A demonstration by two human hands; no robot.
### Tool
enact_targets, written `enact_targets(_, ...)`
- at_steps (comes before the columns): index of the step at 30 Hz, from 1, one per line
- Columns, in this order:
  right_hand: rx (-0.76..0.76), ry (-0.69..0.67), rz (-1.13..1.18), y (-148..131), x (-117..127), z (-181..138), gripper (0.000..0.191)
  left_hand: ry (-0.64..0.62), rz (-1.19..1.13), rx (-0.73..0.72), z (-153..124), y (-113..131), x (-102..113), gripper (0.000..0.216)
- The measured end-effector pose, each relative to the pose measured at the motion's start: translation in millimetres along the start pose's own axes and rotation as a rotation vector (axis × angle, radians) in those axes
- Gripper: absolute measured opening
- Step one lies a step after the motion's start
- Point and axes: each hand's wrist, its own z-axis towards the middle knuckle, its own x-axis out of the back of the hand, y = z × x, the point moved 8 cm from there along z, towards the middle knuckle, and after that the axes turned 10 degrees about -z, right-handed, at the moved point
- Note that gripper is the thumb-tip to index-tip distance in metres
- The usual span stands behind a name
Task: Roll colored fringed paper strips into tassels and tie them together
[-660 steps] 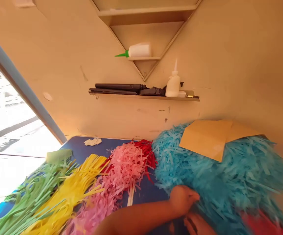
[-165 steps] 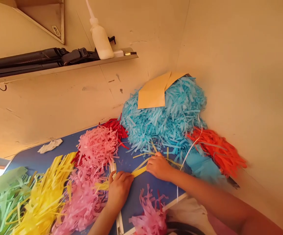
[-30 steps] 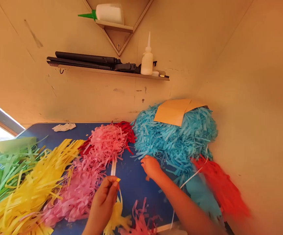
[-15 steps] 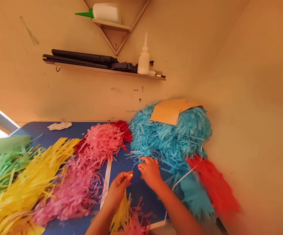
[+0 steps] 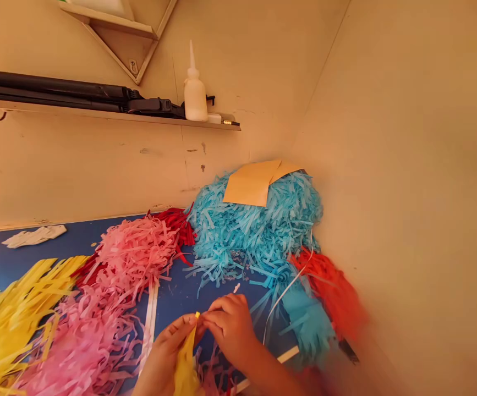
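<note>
My left hand [image 5: 170,344] pinches a yellow tissue paper fringe [image 5: 185,366] close to its twisted tip, while the loose part hangs down below the fingers. Pressed together at that same tip are the fingertips of my right hand [image 5: 232,327], touching those of the left. Pink fringe [image 5: 213,368] shows beneath the hands, partly hidden by them. A small whitish blob [image 5: 236,288] appears just above the right hand's knuckles.
Yellow fringe [image 5: 23,313] and a pink pile [image 5: 135,247] cover the blue table [image 5: 180,289] on the left. Behind are a blue heap [image 5: 258,231] topped by tan card [image 5: 248,184], red fringe [image 5: 329,286] and a white cord [image 5: 283,291]. A shelf [image 5: 110,113] holds a bottle [image 5: 195,96].
My hands, apart before, have come together at the yellow fringe's tip. The right hand has moved down and left. The view has turned rightward, so the table's things appear further left.
</note>
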Motion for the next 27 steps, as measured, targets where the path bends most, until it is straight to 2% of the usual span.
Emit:
enact_targets(5,-0.207,-0.081,0.323,18.9,-1.3,0.8,0.008,-0.055,0.003,0.034,-6.3,0.5,-3.8,0.03)
enact_targets(7,-0.213,-0.102,0.375,18.0,-0.8,0.3,0.008,-0.074,0.011,0.03,-7.6,0.2,-4.0,0.029)
enact_targets(11,-0.103,-0.019,0.242,5.6,6.1,-2.7,0.012,-0.047,-0.01,0.027,-9.0,-0.7,-1.2,0.029)
enact_targets(15,-0.135,0.09,0.208,2.9,8.6,-6.8,0.012,-0.003,-0.023,-0.001,-10.7,2.3,-1.6,0.029)
enact_targets(18,-0.033,0.188,0.099,-6.3,15.9,-8.4,0.013,0.014,-0.067,0.004,-10.7,2.9,-1.3,0.026)
enact_targets(23,0.096,0.157,-0.028,-13.2,10.7,-12.2,0.018,0.029,-0.131,0.072,-9.5,-5.3,1.7,0.018)
enact_targets(27,0.055,0.204,0.056,-5.4,15.7,-13.6,0.028,-0.002,-0.106,0.086,-8.0,-11.7,-0.4,0.021)
